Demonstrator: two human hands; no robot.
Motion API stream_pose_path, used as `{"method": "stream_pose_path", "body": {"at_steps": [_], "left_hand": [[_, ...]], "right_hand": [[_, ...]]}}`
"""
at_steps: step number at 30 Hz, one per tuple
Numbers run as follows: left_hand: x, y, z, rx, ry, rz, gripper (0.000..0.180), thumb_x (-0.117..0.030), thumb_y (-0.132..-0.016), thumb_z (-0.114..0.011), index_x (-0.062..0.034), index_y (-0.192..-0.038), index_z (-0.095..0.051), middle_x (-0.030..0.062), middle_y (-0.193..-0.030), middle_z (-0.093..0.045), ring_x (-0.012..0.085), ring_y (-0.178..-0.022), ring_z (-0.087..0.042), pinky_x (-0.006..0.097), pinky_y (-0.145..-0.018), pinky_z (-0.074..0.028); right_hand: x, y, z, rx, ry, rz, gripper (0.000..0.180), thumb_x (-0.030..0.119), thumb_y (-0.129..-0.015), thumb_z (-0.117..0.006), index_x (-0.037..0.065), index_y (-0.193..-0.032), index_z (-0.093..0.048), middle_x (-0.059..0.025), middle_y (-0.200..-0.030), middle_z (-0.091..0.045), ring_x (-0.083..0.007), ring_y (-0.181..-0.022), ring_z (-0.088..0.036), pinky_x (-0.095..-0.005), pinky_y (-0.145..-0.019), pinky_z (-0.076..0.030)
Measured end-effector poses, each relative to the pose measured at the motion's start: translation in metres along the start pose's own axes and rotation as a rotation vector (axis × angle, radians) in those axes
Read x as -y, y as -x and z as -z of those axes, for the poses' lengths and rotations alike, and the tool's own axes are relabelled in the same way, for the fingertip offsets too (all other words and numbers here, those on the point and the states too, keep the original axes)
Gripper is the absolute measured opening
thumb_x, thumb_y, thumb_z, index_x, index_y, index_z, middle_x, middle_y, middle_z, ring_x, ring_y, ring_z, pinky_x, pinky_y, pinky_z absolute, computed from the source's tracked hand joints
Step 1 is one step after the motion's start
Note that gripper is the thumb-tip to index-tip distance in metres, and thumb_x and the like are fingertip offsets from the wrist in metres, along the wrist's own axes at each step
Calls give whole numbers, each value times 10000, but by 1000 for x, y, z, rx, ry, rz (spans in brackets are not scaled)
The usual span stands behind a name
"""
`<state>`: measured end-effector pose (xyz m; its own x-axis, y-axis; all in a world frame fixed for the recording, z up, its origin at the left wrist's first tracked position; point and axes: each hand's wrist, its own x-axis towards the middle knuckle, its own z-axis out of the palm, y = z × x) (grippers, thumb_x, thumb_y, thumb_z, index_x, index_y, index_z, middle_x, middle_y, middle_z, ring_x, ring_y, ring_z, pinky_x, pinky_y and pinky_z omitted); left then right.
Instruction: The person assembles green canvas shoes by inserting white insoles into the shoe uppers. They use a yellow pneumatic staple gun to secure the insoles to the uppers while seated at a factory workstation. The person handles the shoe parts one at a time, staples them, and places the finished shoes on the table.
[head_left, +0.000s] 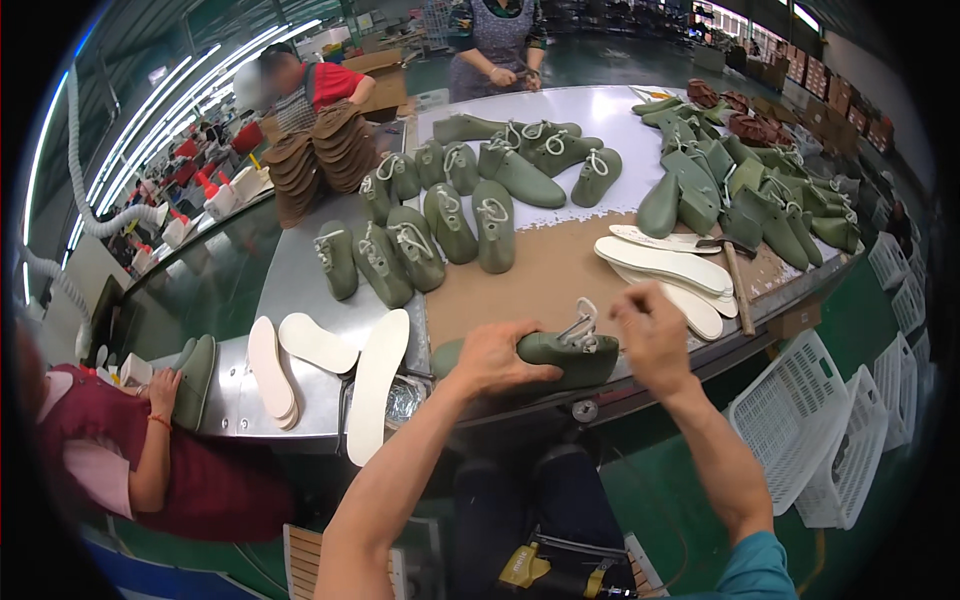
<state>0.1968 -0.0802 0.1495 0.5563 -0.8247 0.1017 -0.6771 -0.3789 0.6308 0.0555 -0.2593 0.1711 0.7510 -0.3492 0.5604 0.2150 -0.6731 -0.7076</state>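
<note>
A green shoe last (582,362) lies on its side at the table's front edge. My left hand (498,358) is closed round its middle from above. From the last's heel end a white cord loop (583,312) stands up. Just right of that loop, my right hand (652,335) is raised with its fingers curled together; whatever they hold, if anything, is hidden. White insoles (665,265) lie in a pile beyond the right hand, with a hammer (738,285) beside them. Another white insole (378,385) lies left of my left forearm.
Several corded green lasts (497,228) stand mid-table; more are heaped at the far right (700,180). Brown stacked pieces (345,145) sit at the back left. White crates (790,410) stand right on the floor. A co-worker's hand (165,390) touches lasts at left. A yellow-black tool (525,568) is by my lap.
</note>
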Motion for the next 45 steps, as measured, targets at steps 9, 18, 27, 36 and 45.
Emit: {"method": "stream_pose_path", "body": {"at_steps": [9,18,27,36,45], "left_hand": [[6,-2,-11,4,-94,-46,602,-530,-634,-792,-134,-1073,-680,122,-927,-695,335,-940,-642,432,-834,-487],[16,-2,-12,-29,-72,-149,671,-506,-607,-825,-107,-1113,-637,136,-1054,-658,335,-979,-620,435,-844,-483],[25,34,1,-106,-317,-177,907,-497,-579,-839,-100,-1311,-479,145,-1180,-574,345,-1126,-531,447,-950,-399],[32,30,-2,-138,-317,-301,872,-507,-595,-824,-88,-1282,-490,131,-1113,-568,323,-1084,-541,450,-929,-400],[17,49,-19,-197,-373,-404,922,-354,-570,-847,-88,-1344,-422,129,-1218,-517,328,-1165,-494,544,-1026,-320]], "right_hand": [[7,-36,-42,624,67,-182,715,531,-997,-362,27,-1490,-245,-299,-1386,-442,-434,-1291,-435,-469,-1076,-346],[7,-39,-49,615,47,-272,731,486,-950,-499,18,-1472,-292,-271,-1370,-464,-414,-1261,-470,-468,-1055,-378],[-27,-17,-6,682,54,-88,752,421,-805,-733,5,-1368,-459,-210,-1258,-583,-283,-1165,-580,-373,-969,-474],[-29,6,-31,511,-40,-263,447,430,-915,-625,82,-1196,-643,-136,-929,-693,-264,-814,-646,-350,-756,-507],[-21,16,-19,785,-536,-433,844,683,-946,-327,-11,-1416,-424,-174,-1349,-528,-253,-1234,-505,-322,-1053,-371]]}}
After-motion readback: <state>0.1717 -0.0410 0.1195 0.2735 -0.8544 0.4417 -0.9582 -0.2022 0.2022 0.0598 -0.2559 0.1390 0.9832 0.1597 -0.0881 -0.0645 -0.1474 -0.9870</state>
